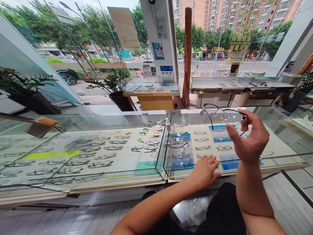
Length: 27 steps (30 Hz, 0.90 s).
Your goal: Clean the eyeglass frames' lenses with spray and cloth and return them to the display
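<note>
My right hand (pixel 251 137) is raised over the right glass case, its fingers closed on one side of a pair of dark-framed glasses (pixel 215 112). A small pale tag hangs at the far side of the frame. Lower and to the left, my left hand (pixel 206 168) lies flat on the near part of the case's glass top, fingers spread, holding nothing. Beneath the glass, several pairs of glasses rest on white and blue surfaces, among them one pair (pixel 224 148) between my hands.
A small white bottle (pixel 168 125) stands by the seam between the cases. The left case (pixel 97 182) holds several rows of glasses. Behind are a potted plant (pixel 119 98), a wooden post (pixel 187 55) and more display cases (pixel 220 81) along the windows.
</note>
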### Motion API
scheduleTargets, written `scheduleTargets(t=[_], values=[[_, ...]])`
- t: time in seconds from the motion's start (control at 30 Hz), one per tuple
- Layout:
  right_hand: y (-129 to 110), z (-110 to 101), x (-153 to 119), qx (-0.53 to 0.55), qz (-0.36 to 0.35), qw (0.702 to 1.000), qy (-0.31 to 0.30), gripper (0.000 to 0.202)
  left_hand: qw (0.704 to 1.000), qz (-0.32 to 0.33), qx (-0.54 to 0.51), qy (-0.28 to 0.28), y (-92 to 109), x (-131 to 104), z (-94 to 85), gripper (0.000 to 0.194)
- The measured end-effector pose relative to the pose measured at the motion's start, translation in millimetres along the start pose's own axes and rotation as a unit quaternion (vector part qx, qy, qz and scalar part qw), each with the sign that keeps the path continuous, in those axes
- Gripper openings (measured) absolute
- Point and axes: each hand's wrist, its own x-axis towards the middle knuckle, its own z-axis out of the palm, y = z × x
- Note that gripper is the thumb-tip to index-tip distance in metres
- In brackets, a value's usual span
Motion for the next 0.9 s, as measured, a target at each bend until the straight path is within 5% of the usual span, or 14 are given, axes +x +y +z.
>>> scheduleTargets(t=[0.07, 0.2, 0.3, 0.4, 0.67, 0.73, 0.83, 0.9], values=[[8, -11, -1, -0.002, -0.006, 1.0, 0.01, 0.037, 0.996, -0.069, -0.039, 0.052, -24, -6, -32.6, 0.035], [24, -31, -2, -0.011, -0.025, 0.999, 0.035, 0.043, 0.94, -0.314, -0.015, 0.134, -104, -27, -111.6, 0.053], [33, -38, -1, -0.018, -0.036, 0.998, 0.055, 0.045, 0.89, -0.428, 0.087, 0.128, -161, -48, -155.5, 0.059], [37, -38, 1, -0.012, -0.041, 0.996, 0.073, 0.047, 0.846, -0.503, 0.152, 0.085, -195, -60, -173.5, 0.053], [30, -34, 0, -0.009, -0.031, 0.997, 0.072, 0.045, 0.852, -0.494, 0.172, 0.025, -215, -50, -169.9, 0.026], [27, -39, 1, -0.026, -0.018, 0.997, 0.07, 0.047, 0.85, -0.487, 0.178, 0.088, -212, -54, -176.6, 0.023], [21, -48, 3, -0.047, 0.003, 0.997, 0.065, 0.052, 0.841, -0.444, 0.175, 0.254, -203, -63, -190.6, 0.022], [18, -53, 5, -0.055, 0.013, 0.997, 0.058, 0.056, 0.85, -0.404, 0.169, 0.292, -189, -66, -195.6, 0.022]])
